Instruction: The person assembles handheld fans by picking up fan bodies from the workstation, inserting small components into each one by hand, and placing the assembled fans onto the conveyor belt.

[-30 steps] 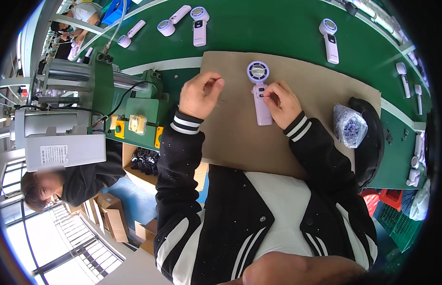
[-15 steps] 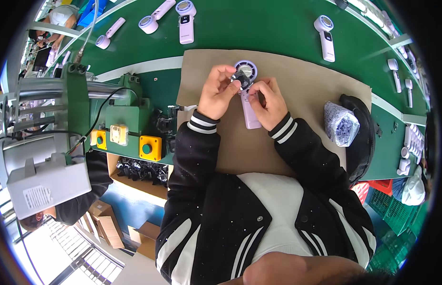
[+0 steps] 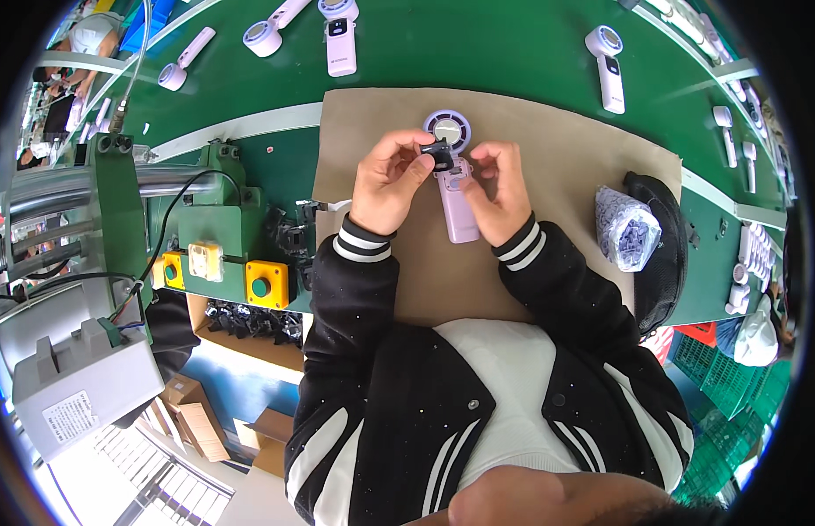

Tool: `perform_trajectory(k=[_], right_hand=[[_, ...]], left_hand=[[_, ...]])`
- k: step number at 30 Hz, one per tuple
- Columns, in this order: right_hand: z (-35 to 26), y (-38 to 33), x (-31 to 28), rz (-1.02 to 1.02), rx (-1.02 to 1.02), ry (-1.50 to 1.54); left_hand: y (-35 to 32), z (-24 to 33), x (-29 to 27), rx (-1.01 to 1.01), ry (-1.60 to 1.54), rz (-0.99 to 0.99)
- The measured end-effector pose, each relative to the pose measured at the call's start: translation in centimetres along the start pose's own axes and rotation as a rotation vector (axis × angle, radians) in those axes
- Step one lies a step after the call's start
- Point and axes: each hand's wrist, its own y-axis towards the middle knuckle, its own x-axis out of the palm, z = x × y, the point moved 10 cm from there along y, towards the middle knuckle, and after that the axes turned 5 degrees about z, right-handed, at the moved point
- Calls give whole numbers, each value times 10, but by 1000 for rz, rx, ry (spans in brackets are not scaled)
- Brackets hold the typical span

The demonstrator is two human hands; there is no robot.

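A pale pink handheld fan [image 3: 460, 215] lies on a brown cardboard mat [image 3: 548, 158], its round head away from me. Between thumb and fingers of my left hand [image 3: 388, 182] is a small black plastic part [image 3: 439, 156], held above the neck of the fan and hiding some of it. My right hand [image 3: 501, 188] is at the right side of the fan, with its thumb at the upper handle and its index finger bent and apart from the thumb. No object shows between those fingers. Small detail near the neck is too fine to make out.
A green press machine [image 3: 118, 202] with a yellow-boxed green button [image 3: 267, 285] stands left, above a carton of black parts [image 3: 250, 324]. At right are a bag of small purple pieces [image 3: 628, 230] and a black pouch [image 3: 662, 263]. More fans [image 3: 341, 44] lie across the far green table.
My left hand has turned the black part and shifted slightly left and down. The right hand's index finger and thumb have spread apart, away from the black part. The view has shifted a little.
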Motion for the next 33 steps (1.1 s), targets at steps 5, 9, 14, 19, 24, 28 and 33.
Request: perform_trajectory(k=[5,9,14,19,24,28,33], right_hand=[[10,9,-7,-64,116,255],[15,5,-1,-168,182,260],[21,0,3,-233,201,116],[23,1,4,-241,175,-35],[15,1,0,-235,150,-181],[16,-1,3,-274,103,-310],[9,-5,9,-284,-32,-288]], left_hand=[[-7,2,7,23,12,2],[-8,-2,11,21,40,5],[-8,-6,10,56,271,37],[-8,-2,-1,116,600,97],[-10,-5,-9,57,850,112],[-12,2,17,210,1218,64],[-12,-6,13,285,1073,55]])
